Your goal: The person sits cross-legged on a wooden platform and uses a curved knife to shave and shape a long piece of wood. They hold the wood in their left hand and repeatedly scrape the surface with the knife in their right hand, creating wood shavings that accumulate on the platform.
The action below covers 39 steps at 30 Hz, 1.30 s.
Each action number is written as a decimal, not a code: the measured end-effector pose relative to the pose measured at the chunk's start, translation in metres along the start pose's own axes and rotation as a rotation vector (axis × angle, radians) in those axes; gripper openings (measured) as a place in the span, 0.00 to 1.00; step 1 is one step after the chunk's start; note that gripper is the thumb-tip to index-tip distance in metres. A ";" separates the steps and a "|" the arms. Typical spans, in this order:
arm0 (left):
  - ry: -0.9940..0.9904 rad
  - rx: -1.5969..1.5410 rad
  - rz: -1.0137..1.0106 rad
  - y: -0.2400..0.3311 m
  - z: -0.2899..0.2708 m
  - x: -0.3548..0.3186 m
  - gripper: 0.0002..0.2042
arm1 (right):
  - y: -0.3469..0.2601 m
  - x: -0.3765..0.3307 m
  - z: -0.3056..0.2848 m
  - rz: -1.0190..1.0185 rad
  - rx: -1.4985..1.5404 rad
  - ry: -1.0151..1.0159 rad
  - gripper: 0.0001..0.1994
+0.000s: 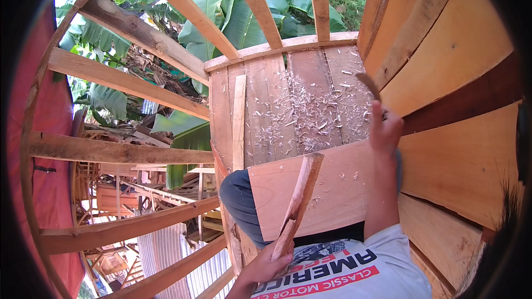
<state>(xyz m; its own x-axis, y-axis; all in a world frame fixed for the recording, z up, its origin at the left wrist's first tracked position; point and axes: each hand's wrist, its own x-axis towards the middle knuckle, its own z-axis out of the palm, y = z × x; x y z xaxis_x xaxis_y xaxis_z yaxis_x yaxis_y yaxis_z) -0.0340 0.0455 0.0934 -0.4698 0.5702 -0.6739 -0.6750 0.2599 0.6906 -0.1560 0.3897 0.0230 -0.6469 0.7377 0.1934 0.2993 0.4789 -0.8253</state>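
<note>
My left hand (270, 266), low in the picture by my shirt, is closed round the lower end of a rough piece of wood (301, 194). The piece slants up and to the right, with a split, darker edge partway along. Under it a flat wooden board (338, 188) lies across my lap, with a few shavings on it. At the right my right hand (385, 127) is raised and closed round the handle of a knife (368, 85), whose curved blade points up and left, apart from the wood. The fingers hide the handle.
Curled shavings (310, 111) litter the plank floor (221, 111), where a loose wooden strip (239, 122) lies at the left. Wooden rails (122, 155) line the left and far sides. Wide planks (449, 155) stand close by my right arm. Banana leaves (244, 16) show beyond.
</note>
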 end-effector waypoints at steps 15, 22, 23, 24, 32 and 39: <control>0.256 0.277 0.111 0.025 -0.009 0.008 0.11 | -0.054 -0.071 -0.020 -0.447 0.004 -0.482 0.33; 0.276 0.586 0.172 0.033 0.003 0.014 0.16 | -0.041 -0.057 -0.025 -0.620 -0.164 -0.378 0.32; 0.274 0.567 0.146 0.033 0.004 0.012 0.16 | -0.041 -0.056 -0.024 -0.589 -0.161 -0.367 0.33; 0.273 0.547 0.121 0.033 0.005 0.010 0.16 | -0.042 -0.054 -0.024 -0.559 -0.159 -0.356 0.33; 0.348 0.534 0.021 0.021 0.005 0.000 0.17 | -0.001 0.004 -0.037 -0.123 0.010 -0.188 0.32; 0.599 0.707 0.214 0.048 -0.013 0.011 0.20 | -0.023 -0.071 -0.028 -0.125 0.139 -0.539 0.30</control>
<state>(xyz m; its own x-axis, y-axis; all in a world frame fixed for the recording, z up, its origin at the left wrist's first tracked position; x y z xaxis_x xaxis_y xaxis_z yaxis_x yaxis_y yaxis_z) -0.0792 0.0544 0.1156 -0.8895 0.2169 -0.4022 -0.1328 0.7195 0.6817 -0.0970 0.3395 0.0432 -0.9486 0.3154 0.0260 0.1264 0.4529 -0.8826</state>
